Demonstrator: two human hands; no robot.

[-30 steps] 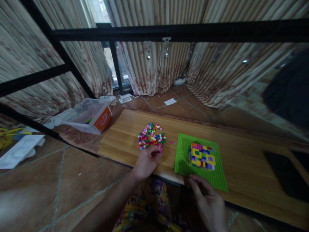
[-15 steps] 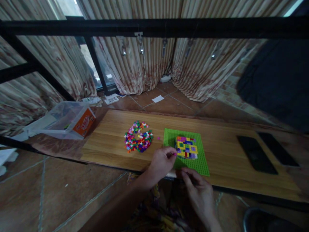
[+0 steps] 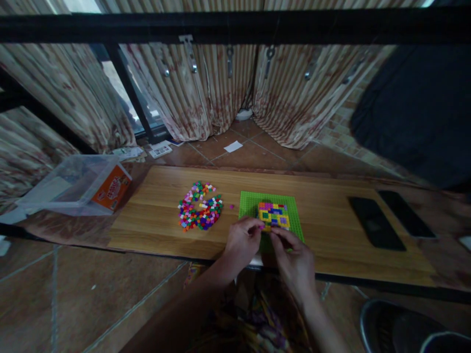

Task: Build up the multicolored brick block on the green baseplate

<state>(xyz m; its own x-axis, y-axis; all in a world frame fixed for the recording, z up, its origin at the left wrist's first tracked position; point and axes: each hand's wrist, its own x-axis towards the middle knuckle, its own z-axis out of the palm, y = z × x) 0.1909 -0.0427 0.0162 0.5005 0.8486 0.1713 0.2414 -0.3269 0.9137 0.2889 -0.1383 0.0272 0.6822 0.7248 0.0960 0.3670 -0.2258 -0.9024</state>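
A block of small toy bricks (image 3: 274,214), mostly yellow with purple, blue, green and red, stands on a green studded baseplate (image 3: 299,230). At the block's near left corner, my left hand (image 3: 243,240) pinches a small magenta brick (image 3: 261,227) between thumb and fingertips. My right hand (image 3: 296,257) is at the block's near edge, its thumb and index fingertips close together. Whatever lies between those tips is too small to make out. A single magenta brick (image 3: 231,206) lies on the wood, left of the baseplate. Farther left spreads a pile of loose multicoloured bricks (image 3: 202,215).
The wooden table (image 3: 147,220) bears two dark flat slabs, a nearer one (image 3: 377,223) and a farther one (image 3: 407,214), at right. A clear plastic box (image 3: 73,184) with an orange label stands beyond its left end. A black bar (image 3: 235,27) crosses the view above.
My right hand has moved up from the table's front edge to the brick block. My left hand still holds the magenta brick at the block's corner. The view has shifted slightly.
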